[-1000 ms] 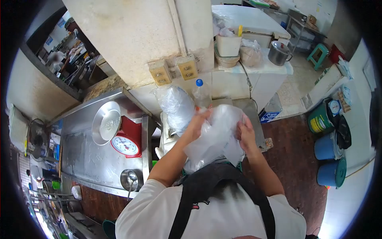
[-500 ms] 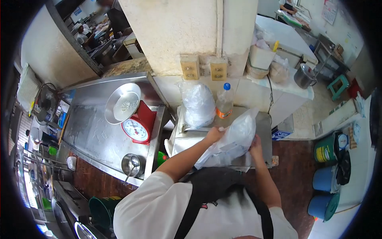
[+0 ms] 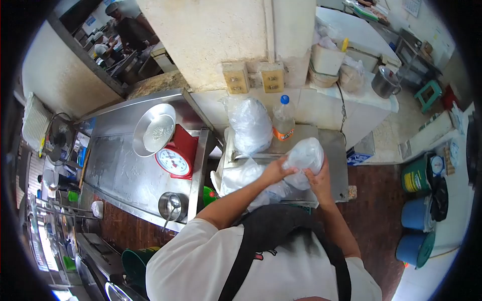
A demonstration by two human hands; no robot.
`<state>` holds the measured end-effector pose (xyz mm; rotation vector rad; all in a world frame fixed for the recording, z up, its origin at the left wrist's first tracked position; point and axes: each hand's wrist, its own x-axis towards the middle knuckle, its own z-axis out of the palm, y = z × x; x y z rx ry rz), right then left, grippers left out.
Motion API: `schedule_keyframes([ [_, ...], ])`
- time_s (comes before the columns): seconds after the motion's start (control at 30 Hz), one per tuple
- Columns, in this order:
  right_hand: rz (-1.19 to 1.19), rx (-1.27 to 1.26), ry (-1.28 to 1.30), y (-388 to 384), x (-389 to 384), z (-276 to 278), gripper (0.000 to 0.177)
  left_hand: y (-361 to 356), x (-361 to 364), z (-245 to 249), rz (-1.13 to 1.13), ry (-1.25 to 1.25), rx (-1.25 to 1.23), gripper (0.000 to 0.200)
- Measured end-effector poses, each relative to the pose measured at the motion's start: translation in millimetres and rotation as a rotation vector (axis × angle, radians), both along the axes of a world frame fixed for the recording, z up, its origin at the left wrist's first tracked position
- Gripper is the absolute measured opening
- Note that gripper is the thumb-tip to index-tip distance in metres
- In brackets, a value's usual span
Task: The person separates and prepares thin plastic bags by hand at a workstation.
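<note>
Clear plastic bag [image 3: 303,156], bunched into a rounded bundle, sits at the centre of the frame, held just above the steel worktop [image 3: 334,150] near its front edge. The left hand [image 3: 275,172] has its grip closed on the bundle's left side, fingers pinching the film. The right hand [image 3: 319,179] cups the lower right side, its grip wrapped around the plastic as well. More loose plastic [image 3: 240,178] trails down and to the left below the left forearm.

Judging by the gathered shape, the step in hand looks like compressing or gathering the clear plastic bag between both hands. Any further handling calls for a firm pinch on the slippery film and both hands working together, so the bundle does not spring open or slide.

Behind the hands stand a larger stuffed bag [image 3: 249,125] and a blue-capped bottle [image 3: 283,120], close together. At centre left a red scale [image 3: 173,159] carries a metal pan [image 3: 153,129]. Blue buckets [image 3: 416,215] stand at lower right.
</note>
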<state>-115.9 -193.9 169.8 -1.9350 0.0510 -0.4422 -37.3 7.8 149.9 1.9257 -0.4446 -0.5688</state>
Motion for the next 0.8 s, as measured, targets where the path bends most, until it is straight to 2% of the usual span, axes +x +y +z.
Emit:
schedule_keyframes([
  [0.07,0.013,-0.031,0.081,-5,-5,25,0.085,9,15,20,-0.103,0.135,-0.001,0.075],
  [0.1,-0.036,-0.088,0.014,-6,-10,39,0.082,12,23,-7,-0.016,0.213,-0.131,0.075],
  [0.13,-0.085,-0.144,-0.058,-2,-12,55,0.079,19,32,-18,0.02,0.06,-0.215,0.066],
  [0.17,-0.134,-0.199,-0.126,2,-15,71,0.076,26,38,-12,0.016,0.046,-0.27,0.058],
  [0.23,-0.1,-0.247,-0.222,8,-20,105,0.07,31,28,68,0.017,0.102,-0.342,0.044],
  [0.27,-0.08,-0.273,-0.269,12,-21,119,0.066,28,18,101,0.011,0.158,-0.443,0.044],
  [0.3,-0.002,-0.253,-0.278,20,-19,131,0.061,25,11,124,0.008,0.213,-0.544,0.045],
  [0.37,0.165,-0.211,-0.301,40,-14,147,0.051,17,-6,160,-0.098,0.112,-0.622,0.042],
  [0.4,0.148,-0.193,-0.186,44,-14,145,0.047,14,-10,167,-0.148,0.058,-0.662,0.04],
  [0.47,0.118,-0.155,0.035,47,-9,137,0.039,11,-12,161,-0.053,-0.159,-0.515,0.034],
  [0.5,0.1,-0.134,-0.028,44,-7,136,0.034,10,-12,157,-0.005,-0.269,-0.441,0.032],
  [0.6,-0.009,-0.045,-0.135,32,-7,144,0.013,22,-11,146,0.144,0.013,-0.525,0.028],
  [0.7,-0.023,0.073,-0.226,34,-8,149,0.009,32,-7,139,0.219,-0.062,-0.391,0.018],
  [0.73,0.02,0.014,-0.192,33,-8,146,0.01,29,-10,143,0.229,-0.071,-0.424,0.01],
  [0.8,0.106,-0.103,-0.125,27,-7,135,0.01,30,-10,147,0.194,-0.105,-0.369,0.01],
])
